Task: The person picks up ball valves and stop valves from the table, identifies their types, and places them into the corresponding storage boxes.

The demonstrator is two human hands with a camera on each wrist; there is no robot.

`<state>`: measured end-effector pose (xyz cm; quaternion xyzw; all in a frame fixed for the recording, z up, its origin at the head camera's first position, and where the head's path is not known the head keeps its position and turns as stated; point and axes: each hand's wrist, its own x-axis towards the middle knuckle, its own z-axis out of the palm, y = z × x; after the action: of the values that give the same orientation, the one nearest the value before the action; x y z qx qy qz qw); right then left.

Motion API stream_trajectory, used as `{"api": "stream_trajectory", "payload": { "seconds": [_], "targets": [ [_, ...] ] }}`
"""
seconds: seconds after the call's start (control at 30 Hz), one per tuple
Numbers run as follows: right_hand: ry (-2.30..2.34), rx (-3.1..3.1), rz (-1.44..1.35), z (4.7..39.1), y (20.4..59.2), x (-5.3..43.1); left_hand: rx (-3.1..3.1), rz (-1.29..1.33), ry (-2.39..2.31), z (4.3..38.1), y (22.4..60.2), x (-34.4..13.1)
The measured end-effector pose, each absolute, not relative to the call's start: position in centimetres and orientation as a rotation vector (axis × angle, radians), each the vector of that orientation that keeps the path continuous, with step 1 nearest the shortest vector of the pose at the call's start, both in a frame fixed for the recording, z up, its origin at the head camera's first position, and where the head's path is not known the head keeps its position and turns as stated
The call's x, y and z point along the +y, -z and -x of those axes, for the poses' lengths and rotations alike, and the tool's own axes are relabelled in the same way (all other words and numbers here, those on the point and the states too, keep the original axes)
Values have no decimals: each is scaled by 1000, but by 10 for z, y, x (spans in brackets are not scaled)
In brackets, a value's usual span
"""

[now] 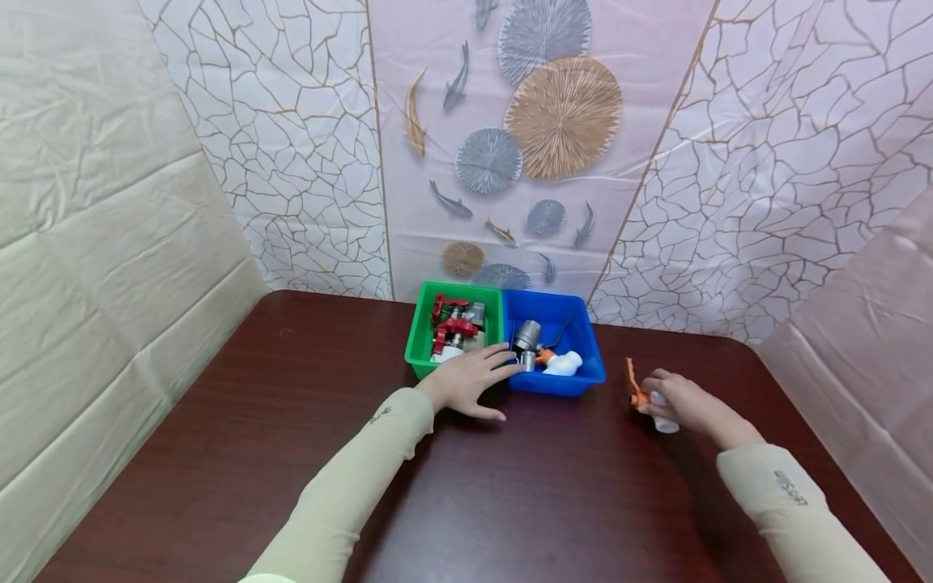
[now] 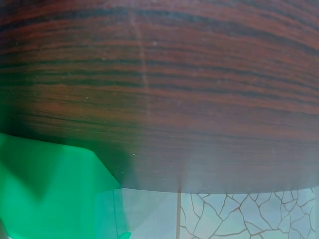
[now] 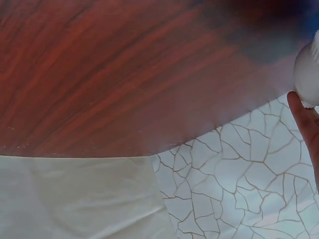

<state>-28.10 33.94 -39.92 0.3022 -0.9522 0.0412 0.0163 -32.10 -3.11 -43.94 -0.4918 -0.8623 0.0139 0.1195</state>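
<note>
At the right of the table, my right hand [image 1: 688,405] grips a white plastic valve with an orange lever [image 1: 632,382]. In the right wrist view, a fingertip [image 3: 299,107] touches the valve's white body [image 3: 306,74]. My left hand [image 1: 466,380] has its fingers spread over the near edges of a green bin [image 1: 419,344] and a blue bin [image 1: 557,385], holding nothing. Inside the green bin are red-handled valves [image 1: 455,328] and grey fittings. The blue bin has metal fittings [image 1: 528,334] and another white valve [image 1: 564,363] with an orange part. The left hand hides part of the contents.
Both bins stand side by side near the back edge of the dark wooden table [image 1: 510,502]. A patterned cloth [image 1: 313,162] hangs close behind it. Plain pale cloth [image 1: 95,243] closes off the left side, with more on the right.
</note>
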Motion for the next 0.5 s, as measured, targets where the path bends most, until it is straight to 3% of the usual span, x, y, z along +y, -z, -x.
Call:
{"api": "stream_trajectory", "payload": {
  "seconds": [0.5],
  "targets": [
    [-110,-2845,-946,292,376,331,-2519,1428,-46,320,440,-30]
  ]
}}
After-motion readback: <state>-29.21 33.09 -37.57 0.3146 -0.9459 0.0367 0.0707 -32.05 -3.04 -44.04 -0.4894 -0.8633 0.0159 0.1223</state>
